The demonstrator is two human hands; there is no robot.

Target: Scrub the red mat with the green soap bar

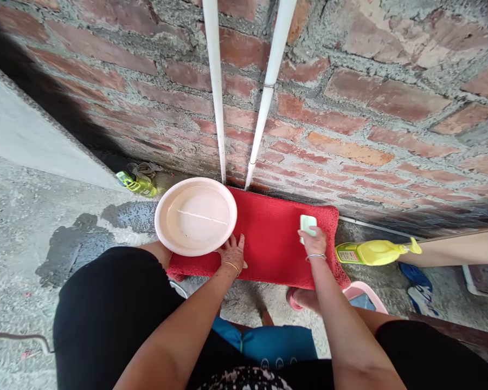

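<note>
A red mat or cloth with a fuzzy edge (276, 233) lies spread out in front of me. My left hand (232, 254) presses on it with spread fingers, right beside the rim of a pale pink basin (230, 233). The basin stands on the mat's left end and seems to hold some water. Over the right part of the mat, my right hand (316, 241) grips a pale green, rounded block (308, 221). Whether that block is a scrubbing brush or soap I cannot tell; its underside is hidden.
Right of the mat lies a yellow-green pump bottle (370, 252), and a pink tub (366, 295) sits below it. Another green bottle (140, 184) is left of the basin, by wet concrete. Two white pipes (262, 108) run up the brick wall behind.
</note>
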